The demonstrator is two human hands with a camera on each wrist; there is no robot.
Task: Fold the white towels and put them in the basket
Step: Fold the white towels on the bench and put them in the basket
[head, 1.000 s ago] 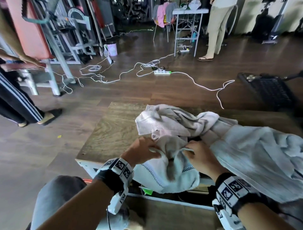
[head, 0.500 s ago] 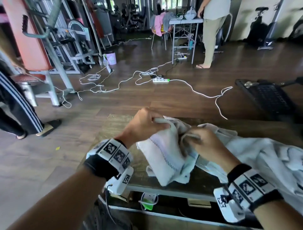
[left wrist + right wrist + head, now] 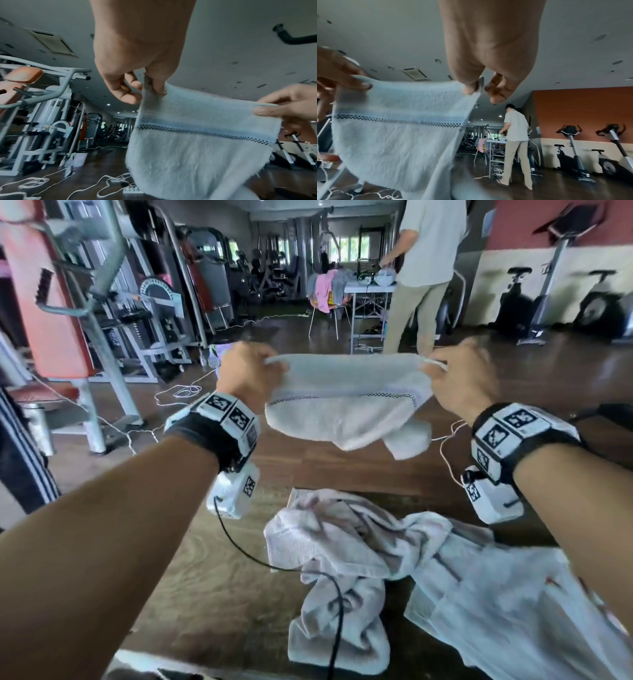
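a white towel [image 3: 346,402] is being held up in the air, stretched out by its top corners. one corner is being pinched by the left hand [image 3: 246,374], the other by the right hand [image 3: 459,378], thumb against fingers on both sides. a dark checkered stripe is being shown across it and the lower part is hanging loose. more white towels [image 3: 394,570] are being left crumpled on the wooden table [image 3: 212,587] right below. the basket can't really be made out in any view.
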